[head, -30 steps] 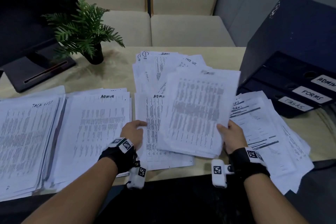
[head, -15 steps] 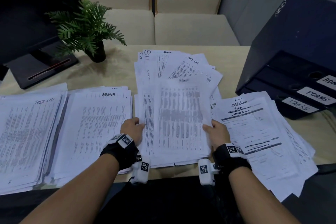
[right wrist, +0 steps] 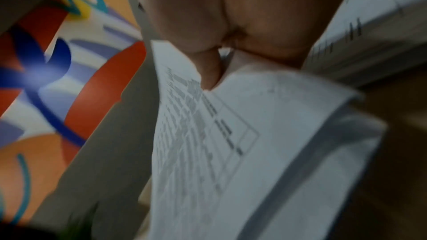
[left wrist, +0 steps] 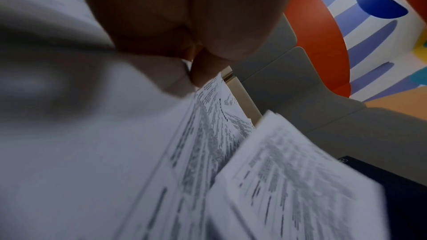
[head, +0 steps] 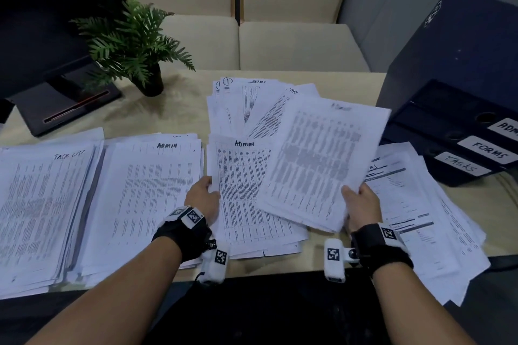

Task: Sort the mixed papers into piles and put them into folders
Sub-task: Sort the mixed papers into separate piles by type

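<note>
— While the right hand (head: 363,204) grips it by the near right corner, where does the sheaf of white printed sheets (head: 322,165) sit?

— Raised and tilted above the right part of the middle white paper pile headed ADMIN (head: 244,199). The thumb lies on top and the fingers are underneath.

— And the left hand (head: 201,199)?

— It is at the left edge of that middle pile, with the thumb on the top sheet. Its fingers are hidden, so I cannot tell whether they clasp the edge or merely rest there. The left wrist view is too blurred to settle it.

— What else lies on the pale wooden table (head: 173,115)?

— At far left is a thick white stack headed TASK LIST (head: 42,204), and just beside it a second white stack headed ADMIN (head: 151,193). Behind the middle pile is a fan of white sheets (head: 241,103), one of them marked FORMS. On the right is a loose white pile of printed forms (head: 420,218), spread toward the table's near edge.

— The folders?

— Three dark blue binders (head: 454,134) lie stacked at the right back, their spine labels reading ADMIN, FORMS and TASKS. The forms pile reaches up to them. A green fern in a dark pot (head: 131,45) stands at the left back, near a black monitor base (head: 64,112).
</note>
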A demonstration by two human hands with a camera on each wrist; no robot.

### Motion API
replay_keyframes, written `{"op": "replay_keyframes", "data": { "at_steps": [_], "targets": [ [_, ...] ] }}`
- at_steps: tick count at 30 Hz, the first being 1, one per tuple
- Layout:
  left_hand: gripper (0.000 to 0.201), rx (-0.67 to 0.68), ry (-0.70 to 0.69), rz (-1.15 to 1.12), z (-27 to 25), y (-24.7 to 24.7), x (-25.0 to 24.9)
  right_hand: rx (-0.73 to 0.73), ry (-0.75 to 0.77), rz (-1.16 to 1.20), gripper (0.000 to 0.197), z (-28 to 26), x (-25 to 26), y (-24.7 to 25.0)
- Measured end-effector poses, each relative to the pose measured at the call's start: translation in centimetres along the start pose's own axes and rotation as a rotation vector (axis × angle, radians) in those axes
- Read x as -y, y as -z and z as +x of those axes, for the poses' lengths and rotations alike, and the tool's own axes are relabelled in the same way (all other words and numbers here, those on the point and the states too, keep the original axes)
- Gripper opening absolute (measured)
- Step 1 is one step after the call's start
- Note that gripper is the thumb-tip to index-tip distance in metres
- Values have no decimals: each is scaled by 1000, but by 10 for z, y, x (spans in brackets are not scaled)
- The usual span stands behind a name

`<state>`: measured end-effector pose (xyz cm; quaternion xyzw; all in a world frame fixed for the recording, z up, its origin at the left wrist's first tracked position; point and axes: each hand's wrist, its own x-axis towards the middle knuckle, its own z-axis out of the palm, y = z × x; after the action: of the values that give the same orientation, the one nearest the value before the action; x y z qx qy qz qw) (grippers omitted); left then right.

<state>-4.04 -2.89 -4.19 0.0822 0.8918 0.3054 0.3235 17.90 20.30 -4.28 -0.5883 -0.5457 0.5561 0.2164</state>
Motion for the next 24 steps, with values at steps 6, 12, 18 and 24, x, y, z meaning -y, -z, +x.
{"op": "replay_keyframes", "data": {
  "at_steps": [6, 12, 18, 24],
  "targets": [
    [48, 42, -2, -95, -9, -4, -3, 422, -23, -191, 17, -19, -10, -29],
    [25, 8, -62, -76, -9, -3, -3, 106, 46, -415, 22, -9, -8, -32],
    [16, -2, -38, -166, -9, -3, -2, -159, 33, -171, 18, 0, 14, -6],
    [16, 9, -44, -214, -16, -2, -7, 225, -44, -164, 14, -7, -1, -22]
  ]
}}
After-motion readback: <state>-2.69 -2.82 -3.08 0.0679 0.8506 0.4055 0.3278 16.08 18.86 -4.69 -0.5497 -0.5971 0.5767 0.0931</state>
